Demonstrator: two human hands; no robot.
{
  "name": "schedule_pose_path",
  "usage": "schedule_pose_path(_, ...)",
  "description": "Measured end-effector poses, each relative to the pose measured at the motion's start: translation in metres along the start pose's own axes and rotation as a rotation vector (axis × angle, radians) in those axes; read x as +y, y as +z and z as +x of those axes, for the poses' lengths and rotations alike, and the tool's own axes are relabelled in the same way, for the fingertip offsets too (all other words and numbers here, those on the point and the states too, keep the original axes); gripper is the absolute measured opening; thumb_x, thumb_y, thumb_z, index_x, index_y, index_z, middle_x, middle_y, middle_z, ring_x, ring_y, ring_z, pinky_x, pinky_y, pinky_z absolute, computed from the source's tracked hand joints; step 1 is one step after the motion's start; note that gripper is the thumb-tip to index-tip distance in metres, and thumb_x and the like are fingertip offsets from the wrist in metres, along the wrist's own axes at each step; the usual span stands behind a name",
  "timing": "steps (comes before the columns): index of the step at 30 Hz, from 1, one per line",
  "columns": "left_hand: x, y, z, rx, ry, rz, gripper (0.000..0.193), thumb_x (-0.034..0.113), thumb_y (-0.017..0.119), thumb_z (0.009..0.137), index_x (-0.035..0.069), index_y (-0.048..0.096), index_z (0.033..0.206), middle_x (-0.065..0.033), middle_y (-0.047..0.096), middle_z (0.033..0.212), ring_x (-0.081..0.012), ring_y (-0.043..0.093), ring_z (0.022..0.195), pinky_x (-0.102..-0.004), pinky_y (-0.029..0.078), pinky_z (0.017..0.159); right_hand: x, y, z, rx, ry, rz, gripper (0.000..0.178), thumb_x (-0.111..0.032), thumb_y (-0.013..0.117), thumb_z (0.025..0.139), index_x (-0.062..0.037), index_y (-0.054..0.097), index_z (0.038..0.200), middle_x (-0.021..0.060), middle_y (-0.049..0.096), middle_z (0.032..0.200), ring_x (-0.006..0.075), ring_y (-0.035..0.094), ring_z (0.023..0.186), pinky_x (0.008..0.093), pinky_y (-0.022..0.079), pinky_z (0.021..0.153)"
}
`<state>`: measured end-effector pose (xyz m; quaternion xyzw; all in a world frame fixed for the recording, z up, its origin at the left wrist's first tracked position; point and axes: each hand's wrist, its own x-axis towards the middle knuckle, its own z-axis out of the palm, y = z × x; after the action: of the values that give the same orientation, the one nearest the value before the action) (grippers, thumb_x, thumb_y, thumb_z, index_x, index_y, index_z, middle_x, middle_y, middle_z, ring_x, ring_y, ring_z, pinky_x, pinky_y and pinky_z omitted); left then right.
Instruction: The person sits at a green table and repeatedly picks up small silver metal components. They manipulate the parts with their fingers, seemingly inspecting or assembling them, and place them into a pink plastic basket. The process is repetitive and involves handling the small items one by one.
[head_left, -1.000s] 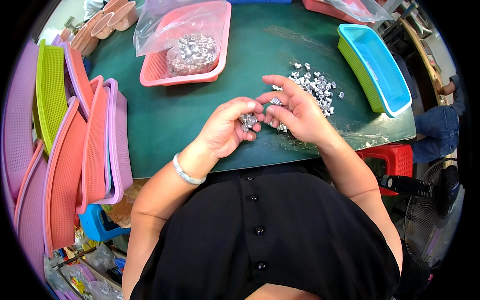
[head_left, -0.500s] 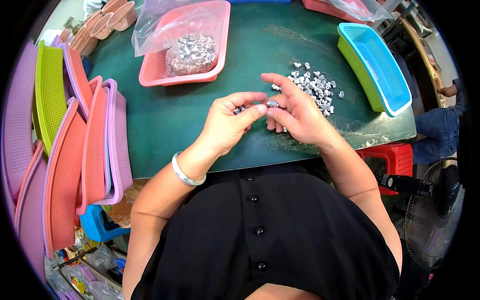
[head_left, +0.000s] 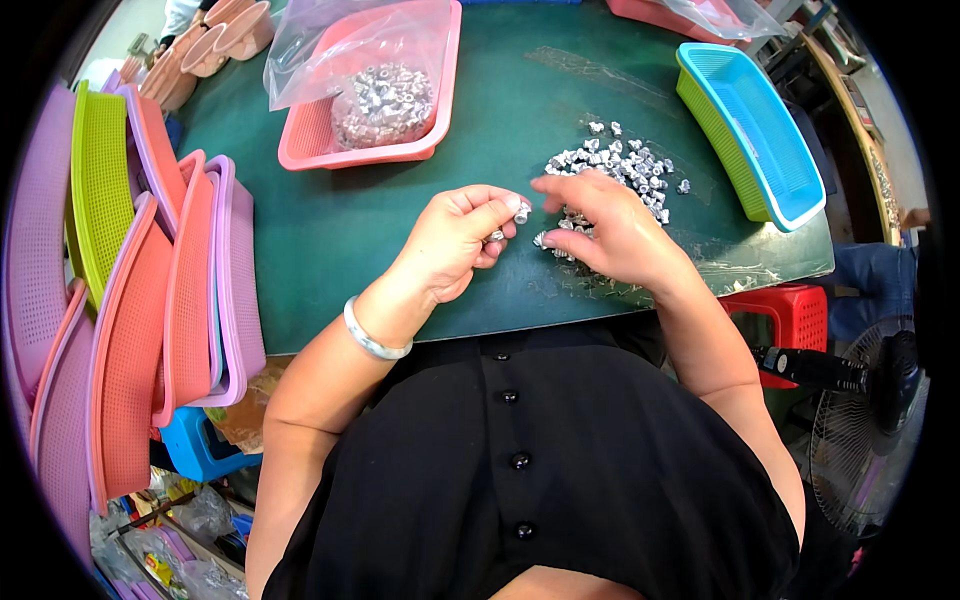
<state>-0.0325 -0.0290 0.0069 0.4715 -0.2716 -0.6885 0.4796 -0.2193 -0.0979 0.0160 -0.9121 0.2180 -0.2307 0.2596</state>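
Observation:
My left hand [head_left: 448, 238] is closed, pinching a small silver metal fitting [head_left: 522, 213] between thumb and forefinger. Another such fitting [head_left: 494, 236] shows under its curled fingers. Just to its right, my right hand [head_left: 622, 236] is held over the near side of a loose pile of fittings [head_left: 640, 168], thumb and fingers apart. Some fittings lie by its thumb tip, on the table; whether the thumb touches them I cannot tell. Part of the pile is hidden beneath that hand.
On the green table [head_left: 500, 110] stands a pink basket [head_left: 290, 150] with a clear bag of fittings [head_left: 385, 105]. A blue basket nested in a green one [head_left: 750, 130] is at the right. Stacked baskets [head_left: 130, 330] crowd the left. A red stool [head_left: 800, 315] and a fan [head_left: 865, 400] stand at lower right.
My hands have moved apart. The fitting that was between them is now at my left fingertips, and my right hand has turned down over the pile's near side.

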Motion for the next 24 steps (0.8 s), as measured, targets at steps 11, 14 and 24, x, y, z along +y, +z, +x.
schedule_pose_path(11, -0.005, -0.006, 0.003, -0.035, -0.094, -0.163, 0.015, 0.016, 0.052, 0.087, 0.002, 0.056, 0.086, 0.0013, 0.051, 0.068, -0.0035, 0.042, 0.052, -0.0139, 0.029, 0.040, -0.002, 0.004, -0.006, -0.183, -0.155, -0.315, 0.038, -0.017, 0.070, 0.061, -0.0075, 0.059, 0.096, 0.0034, 0.054, 0.086, 0.0219, 0.047, 0.086, 0.0320, 0.040, 0.074)
schedule_pose_path(14, -0.005, -0.006, 0.002, -0.030, -0.104, -0.174, 0.016, 0.018, 0.051, 0.087, 0.003, 0.055, 0.085, 0.0015, 0.050, 0.067, -0.0035, 0.042, 0.052, -0.0139, 0.029, 0.040, -0.002, 0.009, -0.005, -0.151, -0.189, -0.345, 0.033, -0.017, 0.069, 0.061, -0.0082, 0.060, 0.091, 0.0026, 0.052, 0.081, 0.0207, 0.046, 0.083, 0.0315, 0.040, 0.072)
schedule_pose_path(24, -0.005, -0.004, -0.002, -0.002, -0.063, -0.121, 0.018, 0.023, 0.052, 0.087, 0.005, 0.054, 0.082, 0.0020, 0.050, 0.067, -0.0039, 0.041, 0.054, -0.0147, 0.029, 0.041, 0.002, 0.034, -0.001, -0.134, -0.245, -0.389, 0.009, -0.012, 0.055, 0.067, -0.0078, 0.053, 0.074, 0.0044, 0.047, 0.075, 0.0201, 0.047, 0.077, 0.0310, 0.040, 0.066)
